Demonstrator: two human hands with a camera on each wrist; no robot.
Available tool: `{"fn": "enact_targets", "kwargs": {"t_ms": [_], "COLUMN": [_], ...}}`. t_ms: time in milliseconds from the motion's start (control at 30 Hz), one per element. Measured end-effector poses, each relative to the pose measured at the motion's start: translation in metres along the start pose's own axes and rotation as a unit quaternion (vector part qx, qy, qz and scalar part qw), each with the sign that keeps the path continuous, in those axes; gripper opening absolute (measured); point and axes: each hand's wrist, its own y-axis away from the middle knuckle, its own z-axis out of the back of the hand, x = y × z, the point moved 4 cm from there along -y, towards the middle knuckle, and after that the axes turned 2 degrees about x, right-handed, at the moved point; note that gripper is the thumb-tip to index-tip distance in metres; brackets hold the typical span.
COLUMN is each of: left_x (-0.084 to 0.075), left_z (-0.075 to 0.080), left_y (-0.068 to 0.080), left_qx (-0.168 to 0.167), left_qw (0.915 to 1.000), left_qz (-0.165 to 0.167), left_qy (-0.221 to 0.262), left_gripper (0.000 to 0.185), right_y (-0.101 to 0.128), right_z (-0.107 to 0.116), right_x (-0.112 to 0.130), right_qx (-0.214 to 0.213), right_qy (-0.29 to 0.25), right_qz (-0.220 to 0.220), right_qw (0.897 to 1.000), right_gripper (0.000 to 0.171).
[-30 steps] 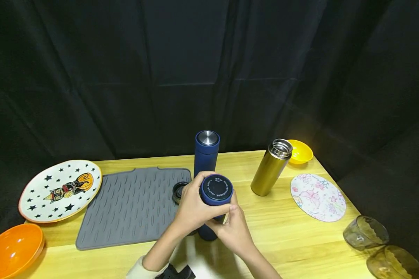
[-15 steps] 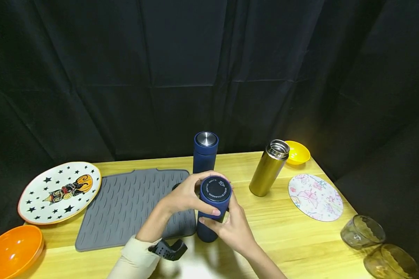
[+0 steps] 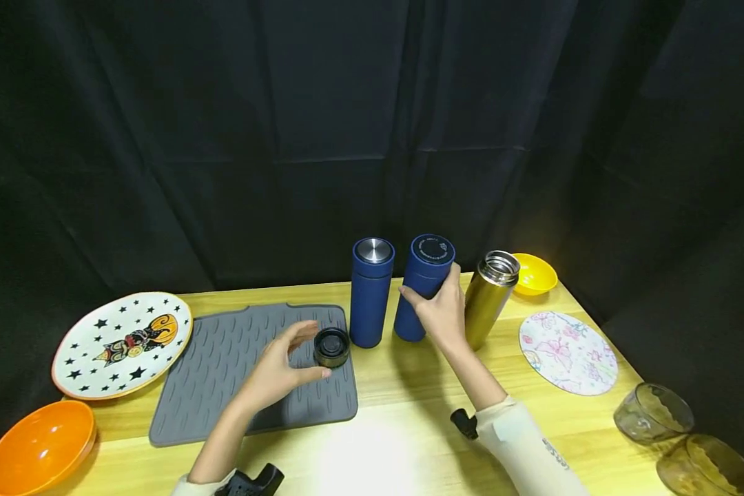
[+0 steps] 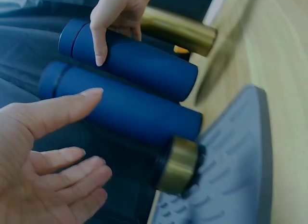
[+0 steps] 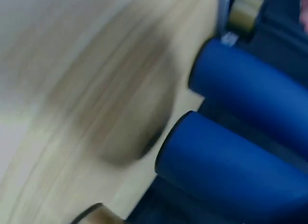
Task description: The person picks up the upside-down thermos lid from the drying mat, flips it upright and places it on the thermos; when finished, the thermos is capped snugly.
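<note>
My right hand [image 3: 443, 311] grips a blue thermos [image 3: 423, 289] with a black, printed lid, thumb on its near side. Close on its left stands a second blue thermos [image 3: 369, 296], upright, with a shiny silver cap. My left hand [image 3: 275, 368] is spread beside a small bottle lid [image 3: 331, 348], black on top with a gold band in the left wrist view. That lid sits on the right part of the grey drying mat [image 3: 242, 386]. Right of the gripped thermos is a gold bottle [image 3: 488, 306], its steel mouth uncovered.
Behind the gold bottle is a yellow bowl [image 3: 536, 275]. A round floral mat [image 3: 568, 353] and two tinted glasses [image 3: 651, 417] lie along the right side. At left are a star-patterned plate [image 3: 124, 344] and an orange bowl [image 3: 40, 448]. A black curtain [image 3: 285, 138] hangs behind the table.
Both hands held the black-lidded thermos earlier. The right hand has carried it back and right, beside the silver-capped one. The left hand has let go and moved left to the lid.
</note>
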Motion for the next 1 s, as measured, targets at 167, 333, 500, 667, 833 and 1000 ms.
{"fn": "enact_targets", "kwargs": {"t_ms": [167,333,500,667,833,1000], "left_x": [0.016,0.023,0.036,0.042,0.021,-0.009], "left_z": [-0.006,-0.013,-0.025,-0.035,-0.035,-0.041], "left_y": [-0.004,-0.021,-0.039,-0.044,-0.015,0.024], "left_qx": [-0.013,-0.017,0.003,-0.028,-0.074,-0.086], "left_qw": [0.9983,0.9943,0.9877,0.9797,0.9794,0.9844], "left_qz": [0.035,0.045,0.056,0.014,-0.035,-0.05], "left_qy": [-0.045,-0.095,-0.146,-0.198,-0.185,-0.145], "left_gripper": [0.082,0.086,0.093,0.082,0.073,0.073], "right_y": [-0.014,-0.015,-0.006,0.03,0.075,0.111], "right_z": [-0.007,-0.008,-0.01,-0.003,0.001,-0.01], "right_x": [-0.019,-0.02,-0.017,-0.008,0.005,0.006], "right_qx": [0.001,0.002,0.023,0.028,0.074,0.24], "right_qy": [0.02,0.026,0.027,0.009,-0.013,-0.095], "right_qz": [-0.034,-0.019,-0.009,-0.014,-0.009,-0.061], "right_qw": [0.999,0.999,0.999,0.999,0.997,0.964], "right_gripper": [0.083,0.083,0.09,0.101,0.087,0.061]}}
